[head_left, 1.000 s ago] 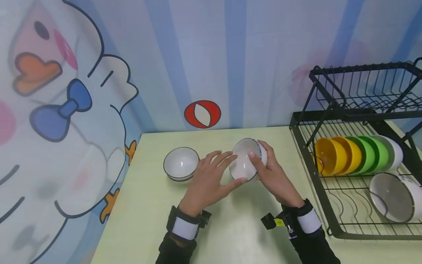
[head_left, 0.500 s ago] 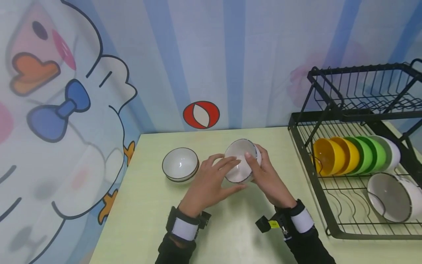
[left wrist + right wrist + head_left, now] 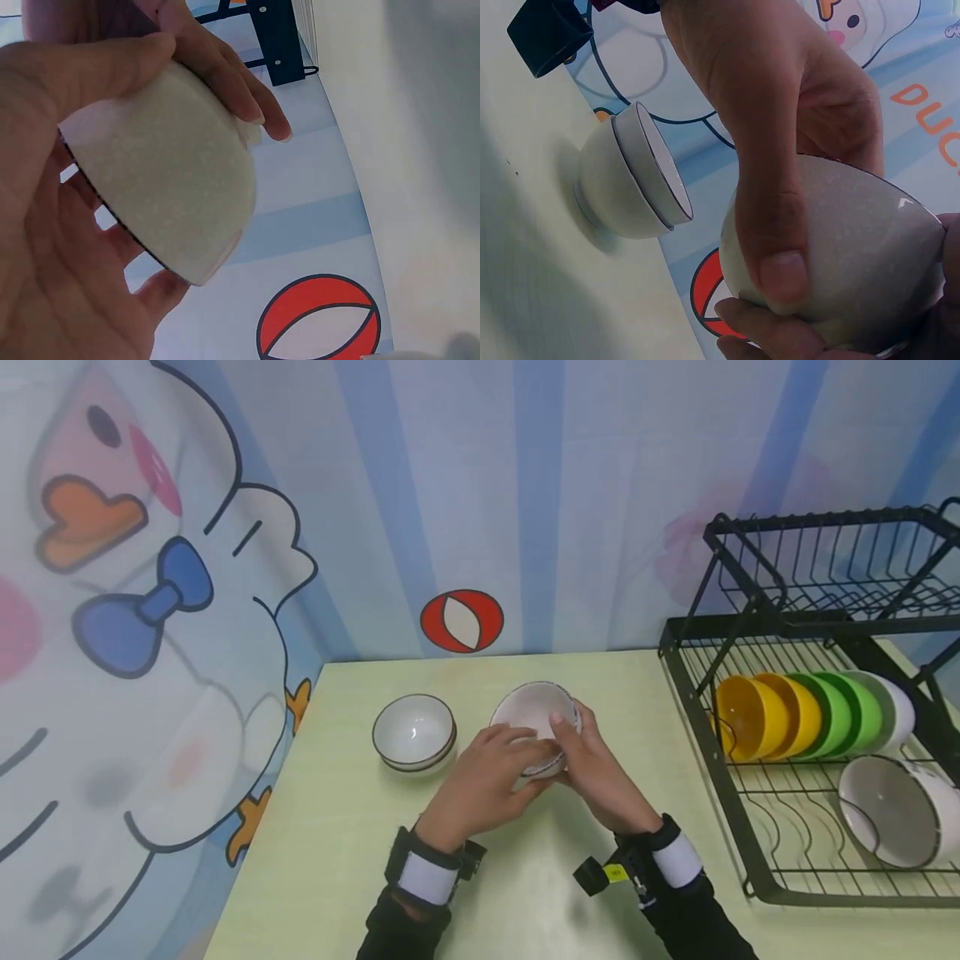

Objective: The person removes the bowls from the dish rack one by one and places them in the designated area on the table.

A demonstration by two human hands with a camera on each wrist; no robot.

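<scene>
My left hand [image 3: 480,785] pinches bowl [image 3: 531,710], my right hand [image 3: 602,770] grips it too. Seems handover step; next likely calls for one firm hold before release.

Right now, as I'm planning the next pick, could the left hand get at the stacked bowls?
Probably not until it lets go: the left hand has its grip on another bowl. Otherwise the way looks free; the stack stands close beside it, with nothing between.
</scene>
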